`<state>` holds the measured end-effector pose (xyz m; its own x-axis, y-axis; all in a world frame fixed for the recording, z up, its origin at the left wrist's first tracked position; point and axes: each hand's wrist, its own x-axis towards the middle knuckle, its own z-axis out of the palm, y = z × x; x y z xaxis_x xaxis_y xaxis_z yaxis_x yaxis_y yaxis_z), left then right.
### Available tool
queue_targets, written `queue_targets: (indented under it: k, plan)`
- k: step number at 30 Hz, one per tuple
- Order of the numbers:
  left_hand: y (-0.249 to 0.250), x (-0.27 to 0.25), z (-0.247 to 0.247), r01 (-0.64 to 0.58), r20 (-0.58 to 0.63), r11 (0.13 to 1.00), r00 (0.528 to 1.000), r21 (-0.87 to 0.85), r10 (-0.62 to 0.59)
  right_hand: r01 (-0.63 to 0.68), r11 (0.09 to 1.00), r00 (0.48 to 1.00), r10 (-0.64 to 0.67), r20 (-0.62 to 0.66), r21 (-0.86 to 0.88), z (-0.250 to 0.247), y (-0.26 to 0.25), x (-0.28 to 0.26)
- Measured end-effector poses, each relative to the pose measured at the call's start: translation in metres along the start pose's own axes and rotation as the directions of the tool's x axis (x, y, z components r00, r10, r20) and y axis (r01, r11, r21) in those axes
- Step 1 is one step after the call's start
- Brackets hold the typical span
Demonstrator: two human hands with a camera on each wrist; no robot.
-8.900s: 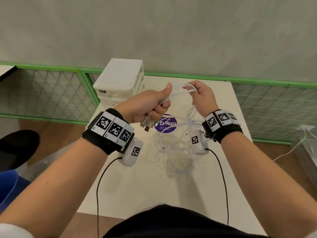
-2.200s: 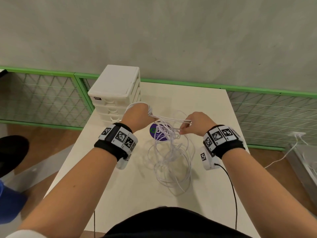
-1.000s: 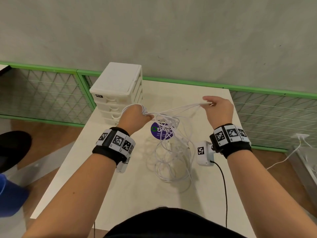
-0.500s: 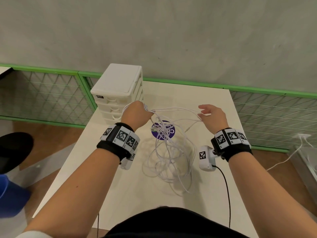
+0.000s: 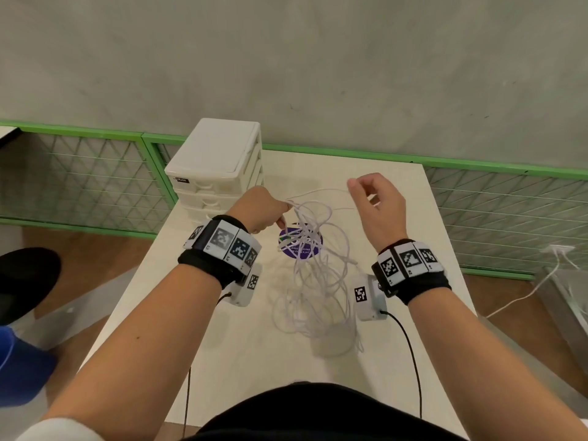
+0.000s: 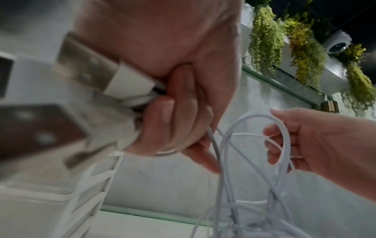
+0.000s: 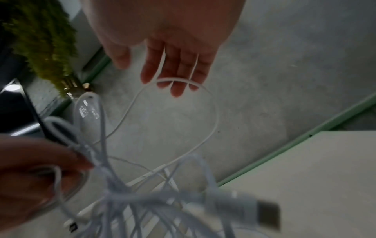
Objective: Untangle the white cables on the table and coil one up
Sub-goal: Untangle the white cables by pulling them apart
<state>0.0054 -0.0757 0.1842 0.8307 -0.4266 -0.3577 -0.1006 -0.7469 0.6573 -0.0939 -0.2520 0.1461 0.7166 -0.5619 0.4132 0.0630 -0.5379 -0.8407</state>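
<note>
The white cables (image 5: 313, 265) are hanging in a tangled bunch from the left hand (image 5: 258, 209), their lower loops lying on the tabletop (image 5: 241, 361) over a purple sticker (image 5: 288, 248). The left hand is gripping their plug ends in curled fingers. The right hand (image 5: 377, 206) is hovering just beside, fingers relaxed and spread, one loop resting across its fingertips (image 7: 177, 90). A white drawer unit (image 5: 219, 167) is standing behind the left hand.

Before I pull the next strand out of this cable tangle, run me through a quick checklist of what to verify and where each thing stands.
1. Left hand grips the cable bunch: ok.
2. USB plugs secured in the left fist: ok.
3. Right hand has a firm pinch on one strand: not ok, the loop only lies across open fingers.
4. Strand free of knots: not ok, the bunch is tangled.
5. Lower loops resting on the table: ok.
</note>
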Motion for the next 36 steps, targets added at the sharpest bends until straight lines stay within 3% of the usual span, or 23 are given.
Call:
queue_targets:
  k: [3, 5, 8, 12, 15, 18, 22, 26, 27, 29, 32, 34, 36]
  plan:
    - [0.003, -0.002, -0.003, -0.005, 0.019, 0.999, 1.000, -0.051, 0.006, -0.043, 0.999, 0.976, 0.047, 0.213, -0.027, 0.006, 0.003, -0.004]
    - [0.004, -0.004, -0.007, 0.001, 0.013, 0.996, 1.000, -0.091, 0.000, -0.120, 0.988, 0.958, 0.141, 0.251, -0.097, 0.005, 0.020, -0.002]
    - [0.002, -0.005, -0.014, 0.016, -0.017, 0.993, 1.000, -0.116, -0.018, -0.184, 0.962, 0.945, 0.230, 0.233, -0.202, -0.005, 0.045, -0.001]
    - [0.002, -0.006, -0.015, -0.003, -0.062, 1.000, 0.998, 0.014, 0.004, -0.130, 0.932, 0.980, 0.172, 0.097, -0.339, -0.021, 0.051, 0.006]
    - [0.003, -0.007, -0.018, -0.023, 0.011, 0.997, 1.000, 0.071, 0.023, -0.148, 0.940, 0.989, 0.140, -0.050, -0.306, -0.029, 0.044, 0.014]
    - [0.003, -0.010, -0.022, -0.041, 0.054, 0.994, 0.998, 0.099, 0.036, -0.152, 0.966, 0.988, 0.148, -0.035, -0.209, -0.034, 0.043, 0.014]
    - [0.006, -0.014, -0.017, -0.041, 0.084, 0.998, 0.995, -0.042, 0.045, -0.184, 0.962, 0.976, 0.202, 0.074, -0.200, -0.031, 0.044, 0.006]
    - [0.010, -0.017, -0.008, -0.011, 0.074, 0.986, 0.997, -0.166, 0.024, -0.022, 0.990, 0.998, 0.013, -0.061, -0.140, -0.019, 0.021, -0.010]
    - [0.010, -0.017, -0.006, -0.002, 0.065, 0.981, 0.998, -0.194, 0.015, 0.013, 0.996, 0.999, -0.016, -0.028, -0.089, -0.016, 0.014, -0.015]
    - [0.010, -0.016, -0.004, 0.011, 0.059, 0.968, 0.998, -0.251, 0.004, 0.006, 1.000, 0.986, -0.002, 0.165, -0.028, -0.012, 0.005, -0.026]
    - [0.009, -0.015, -0.003, 0.027, 0.078, 0.934, 0.997, -0.356, 0.001, -0.034, 0.982, 0.898, 0.112, 0.425, -0.187, -0.006, 0.011, -0.037]
    - [0.007, -0.016, -0.003, 0.032, 0.101, 0.934, 0.995, -0.356, 0.004, -0.042, 0.967, 0.877, 0.156, 0.455, -0.251, -0.004, 0.019, -0.041]
    - [0.004, -0.017, -0.006, 0.013, 0.112, 0.960, 0.993, -0.281, 0.020, -0.090, 0.972, 0.897, 0.173, 0.406, -0.215, -0.007, 0.022, -0.041]
